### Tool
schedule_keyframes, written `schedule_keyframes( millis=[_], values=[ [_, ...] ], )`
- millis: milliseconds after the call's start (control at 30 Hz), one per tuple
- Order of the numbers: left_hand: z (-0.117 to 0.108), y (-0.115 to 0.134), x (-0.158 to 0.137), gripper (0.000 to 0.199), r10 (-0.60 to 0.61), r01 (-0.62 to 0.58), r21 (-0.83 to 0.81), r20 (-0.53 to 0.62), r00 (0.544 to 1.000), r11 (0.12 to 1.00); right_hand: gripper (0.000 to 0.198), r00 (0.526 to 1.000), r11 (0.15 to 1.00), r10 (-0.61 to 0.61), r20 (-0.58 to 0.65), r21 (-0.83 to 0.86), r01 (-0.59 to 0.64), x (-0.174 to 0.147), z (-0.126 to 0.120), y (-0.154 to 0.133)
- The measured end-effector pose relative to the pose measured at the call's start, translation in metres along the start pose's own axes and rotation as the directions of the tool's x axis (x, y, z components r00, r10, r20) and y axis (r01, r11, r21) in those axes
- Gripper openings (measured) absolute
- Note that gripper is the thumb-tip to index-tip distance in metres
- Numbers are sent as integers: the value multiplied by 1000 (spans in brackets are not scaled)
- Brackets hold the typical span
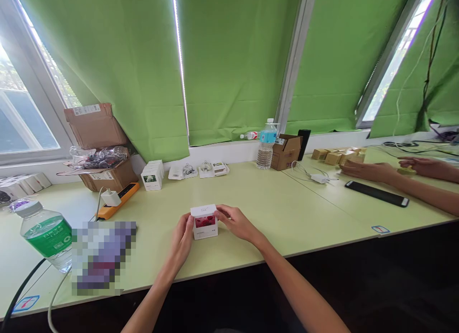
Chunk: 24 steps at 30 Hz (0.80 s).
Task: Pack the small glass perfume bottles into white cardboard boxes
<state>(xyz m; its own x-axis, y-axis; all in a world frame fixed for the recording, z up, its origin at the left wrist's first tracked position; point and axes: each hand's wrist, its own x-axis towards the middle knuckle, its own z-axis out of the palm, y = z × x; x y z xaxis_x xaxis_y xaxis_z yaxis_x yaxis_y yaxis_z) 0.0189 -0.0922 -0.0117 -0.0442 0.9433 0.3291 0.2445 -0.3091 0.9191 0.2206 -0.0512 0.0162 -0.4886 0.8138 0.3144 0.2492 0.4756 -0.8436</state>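
A small white box (205,229) with a picture of red flowers on its front stands upright on the pale table (247,218), near the front edge. Its lid looks closed. My left hand (184,237) holds it by the left side, the thumb along the edge. At the upper right corner, my right hand (234,220) grips the same box with bent fingers. The back of the box is hidden. Farther back stands a row of white boxes (152,175) with a white-flower picture, beside opened packages (182,172) holding clear objects.
At left are a water bottle (48,235), a blurred-out item (103,256), an orange power strip (120,201) and a cardboard box (107,175). A big bottle (266,146) stands at the back. Another person's hands (369,170) are at right, near gold boxes (333,157) and a black bar (376,193).
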Motion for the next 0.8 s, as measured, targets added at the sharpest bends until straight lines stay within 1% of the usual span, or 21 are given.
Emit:
schedule_keyframes(
  millis=[433, 567, 800],
  values=[
    [0, -1, 0, 46, 9, -8, -51, 5, 1000, 999, 46, 1000, 999, -13, -28, 45, 14, 2, -1, 5],
    [0, -2, 0, 45, -12, 12, -39, 5, 1000, 999, 46, 1000, 998, -3, -28, 55, 4, 2, -1, 5],
    [0, -4, 0, 43, 4, -3, -43, 13, 1000, 999, 44, 999, 998, -12, -41, 59, 14, 2, 0, 6]
  ],
)
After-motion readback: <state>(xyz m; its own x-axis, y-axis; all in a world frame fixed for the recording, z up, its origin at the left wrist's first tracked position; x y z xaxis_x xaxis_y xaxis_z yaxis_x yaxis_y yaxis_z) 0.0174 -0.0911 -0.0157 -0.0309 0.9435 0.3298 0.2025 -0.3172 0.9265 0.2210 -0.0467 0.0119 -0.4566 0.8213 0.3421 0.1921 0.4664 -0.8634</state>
